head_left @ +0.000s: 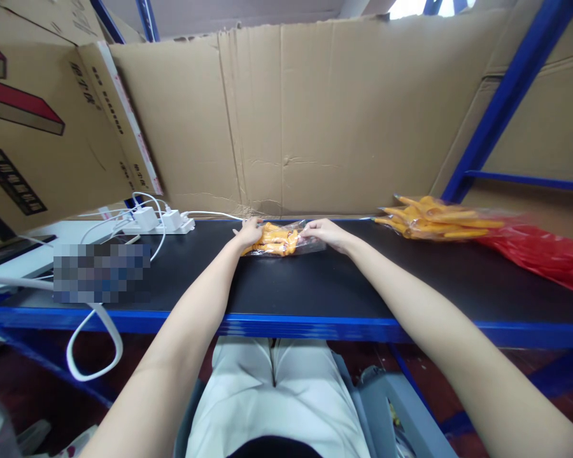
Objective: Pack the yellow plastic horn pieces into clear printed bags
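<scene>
On the black shelf top (286,286) lies a clear plastic bag with orange-yellow items (277,240) inside, too small to name. My left hand (249,234) is at the bag's left end, its fingers curled against the plastic. At the other end, my right hand (325,233) pinches the clear film between thumb and fingers. Further right sits a pile of orange-yellow pieces in clear plastic (430,219), out of reach of both hands as they stand.
A red plastic bag (542,251) lies at the right. To the left are a white power strip (165,222) with plugs, looping white cables (117,343) and a blurred-out object (102,272). Cardboard (339,121) walls the back. A blue post (506,105) slants at right.
</scene>
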The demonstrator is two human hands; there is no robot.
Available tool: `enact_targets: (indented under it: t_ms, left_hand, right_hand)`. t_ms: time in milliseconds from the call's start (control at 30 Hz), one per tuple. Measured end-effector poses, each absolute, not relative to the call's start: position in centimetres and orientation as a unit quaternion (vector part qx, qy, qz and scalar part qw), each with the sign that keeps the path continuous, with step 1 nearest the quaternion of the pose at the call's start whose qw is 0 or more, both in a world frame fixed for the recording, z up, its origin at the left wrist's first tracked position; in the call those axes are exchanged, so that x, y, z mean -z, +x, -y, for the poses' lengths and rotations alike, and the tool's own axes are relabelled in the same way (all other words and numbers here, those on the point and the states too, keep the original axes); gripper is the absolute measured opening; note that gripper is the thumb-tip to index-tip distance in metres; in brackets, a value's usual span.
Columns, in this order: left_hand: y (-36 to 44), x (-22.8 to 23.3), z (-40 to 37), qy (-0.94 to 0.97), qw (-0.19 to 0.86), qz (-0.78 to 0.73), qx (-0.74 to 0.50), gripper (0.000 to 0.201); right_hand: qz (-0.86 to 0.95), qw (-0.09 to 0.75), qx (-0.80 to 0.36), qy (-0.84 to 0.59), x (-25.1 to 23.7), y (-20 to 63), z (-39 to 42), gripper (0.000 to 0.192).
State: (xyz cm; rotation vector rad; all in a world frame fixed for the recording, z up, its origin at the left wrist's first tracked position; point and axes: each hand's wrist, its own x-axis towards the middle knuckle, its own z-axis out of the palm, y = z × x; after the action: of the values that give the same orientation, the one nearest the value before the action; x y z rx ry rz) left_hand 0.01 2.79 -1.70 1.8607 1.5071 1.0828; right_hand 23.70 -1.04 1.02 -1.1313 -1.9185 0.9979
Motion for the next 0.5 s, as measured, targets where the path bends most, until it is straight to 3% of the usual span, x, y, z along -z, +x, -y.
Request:
enact_targets:
  t_ms: [100,233,333,500]
  left_hand:
    - [0.3,0.9,-2.1,0.681,0.156,-0.636,-0.328,0.005]
    - [0.4,0.7,-2.2,0.707,0.123,-0.625,-0.307,0.017]
    - [0.6,0.9,-2.5,0.717,0.123,-0.609,-0.318,0.019]
    - [0.8,0.7,-2.3,0.715,0.158,-0.568,-0.376,0.012]
  right_hand:
    - [0.765,0.315,-0.215,-0.519,-0.8,24.2,0.5,0.011]
    - [0.749,0.262,0.004,-0.609,-0.7,25.4,-0.2,0.014]
    - [0.719,0.254,0.046,-0.645,-0.3,26.1,-0.6,0.019]
    - [0.655,0.220,0.002,-0.723,0.3,26.9,-1.3,0.049]
